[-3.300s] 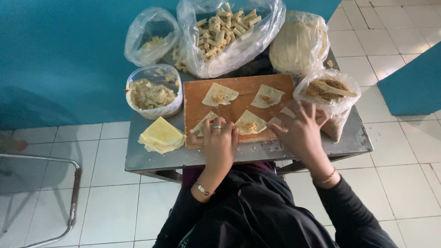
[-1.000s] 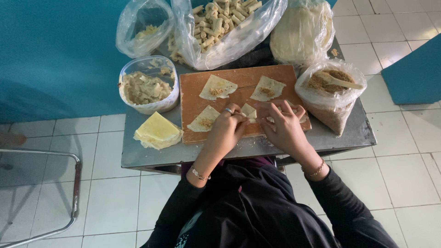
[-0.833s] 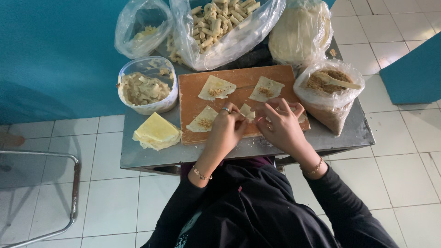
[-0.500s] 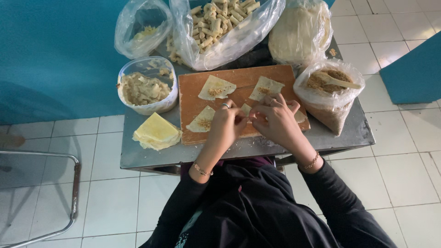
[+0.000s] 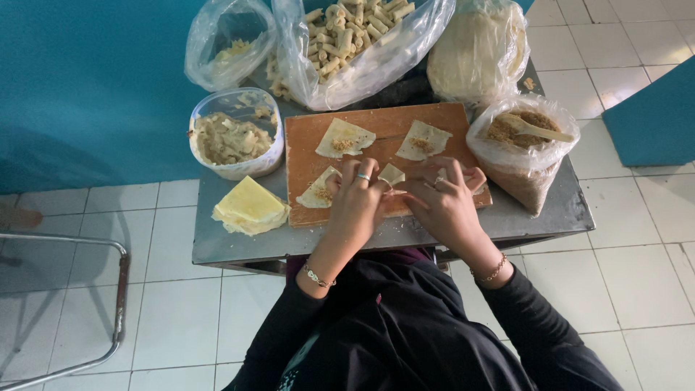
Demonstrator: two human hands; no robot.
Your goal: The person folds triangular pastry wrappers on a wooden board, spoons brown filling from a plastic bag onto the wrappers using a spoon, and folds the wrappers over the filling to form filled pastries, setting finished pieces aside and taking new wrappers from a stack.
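Head view: you are working at a grey metal desk (image 5: 550,217) set against a teal wall. A wooden cutting board (image 5: 376,123) is lying at its centre, carrying thin, pale, square wrappers (image 5: 344,137) dotted with filling. Behind the board, a clear plastic bag of rolled pastry sticks (image 5: 355,29) and a bag of stacked round sheets (image 5: 474,51) are crowding the far edge. A clear tub of shredded filling (image 5: 235,137) and a yellow stack of sheets (image 5: 250,206) are sitting to the left; a bag of brown crumbs with a wooden spoon (image 5: 521,134) is standing to the right. Your left hand (image 5: 358,206) and right hand (image 5: 441,206) are pinching a small folded wrapper (image 5: 392,174) between their fingertips, at the board's near edge.
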